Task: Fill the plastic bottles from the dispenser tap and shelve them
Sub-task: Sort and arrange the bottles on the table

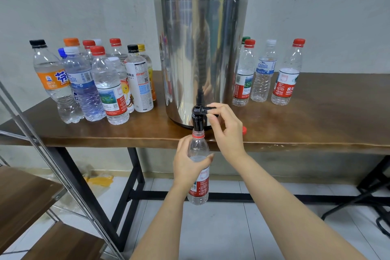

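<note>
A tall steel dispenser (200, 53) with a black lid stands on the wooden table (316, 116). Its black tap (199, 118) hangs over the front edge. My left hand (188, 162) grips a clear bottle with a red label (199, 192), its open neck right under the tap spout. Water fills the bottle to about its shoulder. My right hand (226, 126) pinches the tap's black lever (207, 110). A red cap (244, 130) lies on the table behind my right hand.
Several capped bottles (95, 82) stand left of the dispenser, holding water. Several capped bottles (266, 74) on its right look empty. A metal-framed shelf unit with wooden boards (25, 196) stands at the lower left. Black table legs and tiled floor lie below.
</note>
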`<state>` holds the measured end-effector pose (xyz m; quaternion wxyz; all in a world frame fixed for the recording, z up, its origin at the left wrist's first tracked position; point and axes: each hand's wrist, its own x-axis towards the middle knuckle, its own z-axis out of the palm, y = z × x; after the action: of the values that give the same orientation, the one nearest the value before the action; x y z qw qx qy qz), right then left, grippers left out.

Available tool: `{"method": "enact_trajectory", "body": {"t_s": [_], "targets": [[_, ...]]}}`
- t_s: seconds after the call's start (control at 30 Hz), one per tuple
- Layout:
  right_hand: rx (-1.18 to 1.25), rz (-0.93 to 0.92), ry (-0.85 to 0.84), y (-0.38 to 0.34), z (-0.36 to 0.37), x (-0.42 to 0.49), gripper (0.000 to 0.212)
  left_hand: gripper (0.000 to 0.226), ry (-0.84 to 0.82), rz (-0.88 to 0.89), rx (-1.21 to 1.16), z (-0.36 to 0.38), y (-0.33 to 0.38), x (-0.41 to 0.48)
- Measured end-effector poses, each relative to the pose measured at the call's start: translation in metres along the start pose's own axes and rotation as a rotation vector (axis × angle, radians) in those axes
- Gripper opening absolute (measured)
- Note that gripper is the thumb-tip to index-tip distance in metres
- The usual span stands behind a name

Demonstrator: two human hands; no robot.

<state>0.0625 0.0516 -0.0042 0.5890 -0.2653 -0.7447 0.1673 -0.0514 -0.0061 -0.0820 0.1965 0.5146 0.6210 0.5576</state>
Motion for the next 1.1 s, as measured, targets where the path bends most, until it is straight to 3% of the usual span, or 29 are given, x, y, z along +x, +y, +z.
{"method": "enact_trajectory", "body": {"t_s": [1.1], "targets": [[-0.024,-0.015,0.005,0.0008,-0.0012,0.0011,0.019,0.066,-0.004,0.004,-0.032,-0.0008,0.0001,-0.0003]]}}
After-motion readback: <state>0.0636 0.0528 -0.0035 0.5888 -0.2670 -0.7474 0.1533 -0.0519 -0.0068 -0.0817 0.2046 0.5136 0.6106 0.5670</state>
